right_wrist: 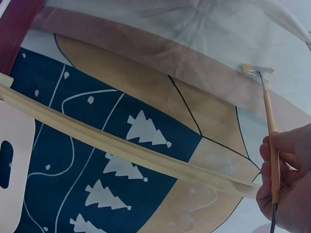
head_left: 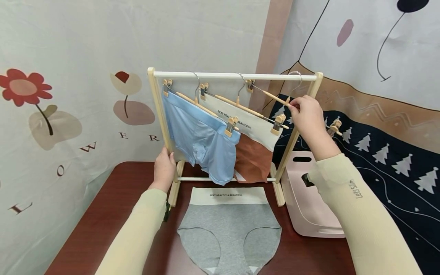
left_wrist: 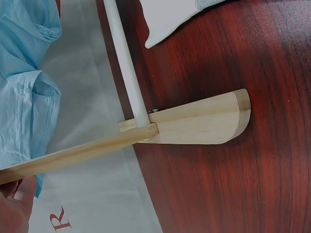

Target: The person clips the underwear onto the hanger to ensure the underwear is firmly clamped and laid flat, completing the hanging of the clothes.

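Note:
My right hand pinches the wooden bar of a clip hanger at the rack's right end. The hanger's metal hook is up at the top rail, and no garment hangs from its clips. With my left hand I hold the left post of the wooden clothes rack. Light blue boxer briefs hang clipped to the left hanger. On the middle hanger are brown briefs with a white waistband, partly hidden behind the blue pair. Grey briefs with a white waistband lie flat in front of the rack.
A pink plastic bin stands right of the rack, partly behind my right forearm. Everything rests on a dark red wooden table. Printed cloth hangs close behind the rack and along the right side.

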Demonstrator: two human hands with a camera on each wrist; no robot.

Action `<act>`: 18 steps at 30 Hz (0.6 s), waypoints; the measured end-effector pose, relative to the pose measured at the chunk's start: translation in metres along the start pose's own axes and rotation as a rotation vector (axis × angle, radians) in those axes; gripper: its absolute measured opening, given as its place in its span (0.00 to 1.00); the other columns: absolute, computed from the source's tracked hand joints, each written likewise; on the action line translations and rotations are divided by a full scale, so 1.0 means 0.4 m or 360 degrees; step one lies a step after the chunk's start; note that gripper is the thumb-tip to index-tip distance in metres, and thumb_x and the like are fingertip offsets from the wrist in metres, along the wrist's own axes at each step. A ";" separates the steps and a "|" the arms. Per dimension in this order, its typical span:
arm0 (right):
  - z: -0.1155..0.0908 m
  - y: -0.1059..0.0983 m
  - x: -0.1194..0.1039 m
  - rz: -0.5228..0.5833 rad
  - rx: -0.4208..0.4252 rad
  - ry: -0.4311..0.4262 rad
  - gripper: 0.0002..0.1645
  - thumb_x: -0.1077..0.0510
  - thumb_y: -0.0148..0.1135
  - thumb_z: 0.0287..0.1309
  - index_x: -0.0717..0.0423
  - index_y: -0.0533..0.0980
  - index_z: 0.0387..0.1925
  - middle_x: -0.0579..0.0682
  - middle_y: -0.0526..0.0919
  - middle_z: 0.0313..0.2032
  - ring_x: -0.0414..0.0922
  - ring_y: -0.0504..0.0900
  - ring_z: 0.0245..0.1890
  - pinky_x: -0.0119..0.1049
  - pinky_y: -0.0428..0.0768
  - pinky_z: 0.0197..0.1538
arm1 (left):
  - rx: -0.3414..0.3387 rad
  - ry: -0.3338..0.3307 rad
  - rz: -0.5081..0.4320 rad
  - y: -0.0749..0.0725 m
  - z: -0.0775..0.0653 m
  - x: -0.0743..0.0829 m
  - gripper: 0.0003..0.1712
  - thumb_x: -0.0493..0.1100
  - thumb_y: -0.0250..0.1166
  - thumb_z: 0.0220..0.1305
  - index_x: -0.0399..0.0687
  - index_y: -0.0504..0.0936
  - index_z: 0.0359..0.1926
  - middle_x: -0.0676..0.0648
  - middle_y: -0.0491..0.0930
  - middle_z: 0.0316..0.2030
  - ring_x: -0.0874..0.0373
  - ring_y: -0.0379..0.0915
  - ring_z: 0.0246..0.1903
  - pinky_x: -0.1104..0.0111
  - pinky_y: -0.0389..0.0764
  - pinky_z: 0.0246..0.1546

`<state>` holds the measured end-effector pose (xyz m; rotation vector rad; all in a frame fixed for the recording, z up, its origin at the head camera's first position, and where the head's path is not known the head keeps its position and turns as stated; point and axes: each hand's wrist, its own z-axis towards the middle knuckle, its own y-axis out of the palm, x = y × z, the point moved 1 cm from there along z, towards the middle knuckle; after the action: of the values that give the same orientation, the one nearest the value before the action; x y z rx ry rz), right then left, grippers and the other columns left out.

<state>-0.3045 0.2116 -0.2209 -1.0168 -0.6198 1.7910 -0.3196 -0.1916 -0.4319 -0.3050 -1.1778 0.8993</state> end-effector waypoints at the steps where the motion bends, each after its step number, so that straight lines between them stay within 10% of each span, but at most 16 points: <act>1: 0.000 -0.002 -0.001 0.0013 0.0021 -0.0002 0.16 0.57 0.52 0.67 0.66 0.79 0.44 0.60 0.75 0.39 0.55 0.73 0.40 0.49 0.72 0.44 | -0.0001 -0.0002 -0.0005 0.000 0.000 0.000 0.12 0.40 0.49 0.72 0.35 0.69 0.49 0.33 0.75 0.37 0.39 0.73 0.37 0.51 0.73 0.38; 18: -0.034 -0.040 0.014 0.0114 0.0096 -0.0040 0.14 0.57 0.54 0.66 0.65 0.80 0.41 0.59 0.75 0.36 0.53 0.71 0.35 0.41 0.67 0.35 | -0.0035 -0.0008 0.0005 -0.001 -0.004 0.000 0.12 0.43 0.46 0.74 0.38 0.68 0.44 0.36 0.74 0.35 0.43 0.71 0.33 0.55 0.72 0.33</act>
<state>-0.2862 0.2230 -0.2181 -0.9876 -0.5476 1.8763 -0.3180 -0.1915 -0.4325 -0.3229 -1.1928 0.8905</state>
